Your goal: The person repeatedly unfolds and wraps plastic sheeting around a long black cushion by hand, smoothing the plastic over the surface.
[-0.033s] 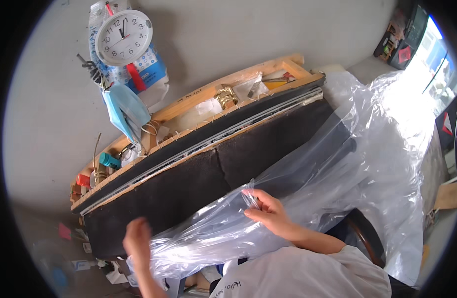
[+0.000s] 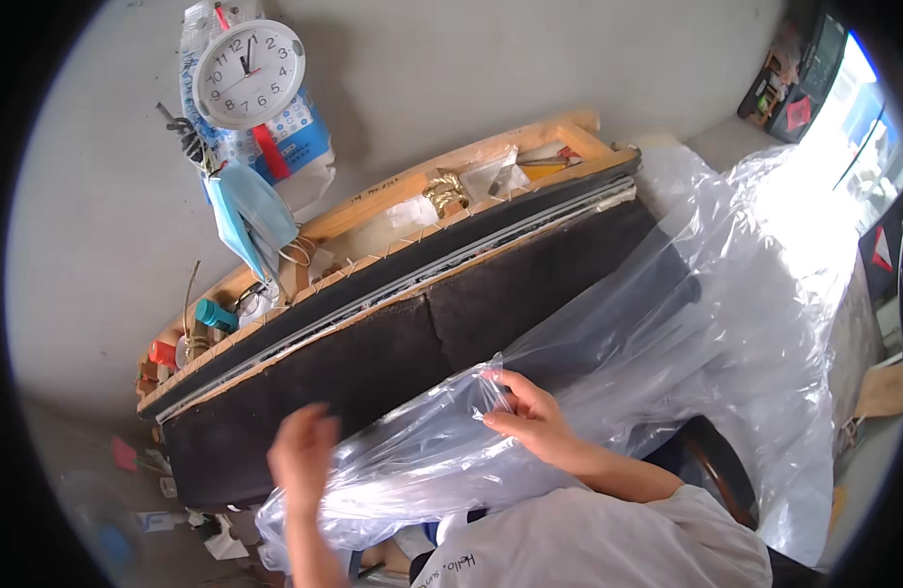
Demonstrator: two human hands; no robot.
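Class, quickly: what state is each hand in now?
Left hand: blurred; cannot tell whether open or closed.
Right hand: closed, holding the clear plastic sheet.

Person wears an off-white / lt-grey T-shirt (image 2: pixel 569 544), thin-looking fabric w/ soft creases. R sleeve (image 2: pixel 711 519) = short & loose, same colour, ends approx. at elbow. Small blk lettering (image 2: pixel 458 565), handwriting style, on the shirt's L side, partly cut off at lower edge of view. Forearms (image 2: pixel 628 475) bare, R hand (image 2: pixel 535 421) too; L hand (image 2: pixel 304 456) blurry, fine detail can't be told.
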